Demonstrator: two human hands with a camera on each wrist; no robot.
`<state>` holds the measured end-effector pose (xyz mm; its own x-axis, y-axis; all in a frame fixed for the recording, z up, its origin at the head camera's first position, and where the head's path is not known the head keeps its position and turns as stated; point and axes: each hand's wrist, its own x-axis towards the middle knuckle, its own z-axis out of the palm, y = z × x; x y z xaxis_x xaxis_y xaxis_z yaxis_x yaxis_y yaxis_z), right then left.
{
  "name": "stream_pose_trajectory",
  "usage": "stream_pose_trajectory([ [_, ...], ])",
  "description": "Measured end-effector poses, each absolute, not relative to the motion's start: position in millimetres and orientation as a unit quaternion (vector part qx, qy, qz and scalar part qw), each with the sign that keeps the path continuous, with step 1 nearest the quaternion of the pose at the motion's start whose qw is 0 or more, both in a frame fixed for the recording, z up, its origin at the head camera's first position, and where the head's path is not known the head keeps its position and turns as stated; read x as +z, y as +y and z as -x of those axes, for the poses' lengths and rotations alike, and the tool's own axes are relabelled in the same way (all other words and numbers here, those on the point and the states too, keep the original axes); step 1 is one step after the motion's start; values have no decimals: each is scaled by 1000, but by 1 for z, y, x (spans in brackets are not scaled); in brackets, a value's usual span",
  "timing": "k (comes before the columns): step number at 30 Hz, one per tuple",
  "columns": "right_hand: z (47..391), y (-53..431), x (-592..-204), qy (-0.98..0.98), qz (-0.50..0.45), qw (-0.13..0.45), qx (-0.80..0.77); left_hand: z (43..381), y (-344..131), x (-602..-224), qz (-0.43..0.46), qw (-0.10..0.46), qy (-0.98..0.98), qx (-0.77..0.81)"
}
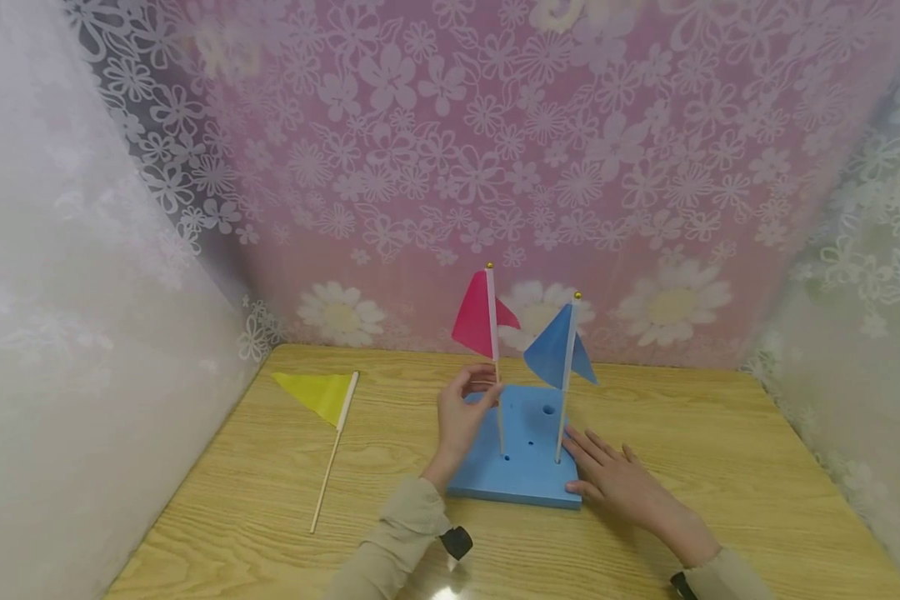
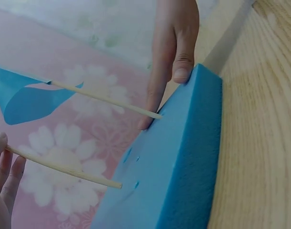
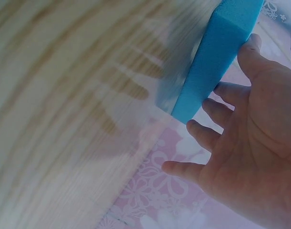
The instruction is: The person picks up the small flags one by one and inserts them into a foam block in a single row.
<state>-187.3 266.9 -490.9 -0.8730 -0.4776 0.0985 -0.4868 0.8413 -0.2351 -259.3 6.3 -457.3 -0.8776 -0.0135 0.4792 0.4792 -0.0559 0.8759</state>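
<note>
My left hand pinches the wooden stick of a pink flag between thumb and fingers. In the left wrist view, the lower end of that stick hangs just short of a small hole in a blue foam block. A blue flag stands in another hole near the block's right side, leaning slightly. My right hand rests against the block's right edge, its fingers extended. The right wrist view shows the thumb and some fingers touching the block's side.
A yellow flag lies on the wooden table to the left of the block. A larger hole and several small ones open in the block's top. Flowered pink cloth hangs behind the table, with pale flowered cloth at both sides.
</note>
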Motion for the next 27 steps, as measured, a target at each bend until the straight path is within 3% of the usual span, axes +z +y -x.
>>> stream_pose_trajectory([
  [6,188,267,-492,-960,-251,22,123,241,10,-442,182,173,-664,-704],
  [27,187,266,-492,-961,-245,16,128,233,13,-457,186,147,-697,-677],
])
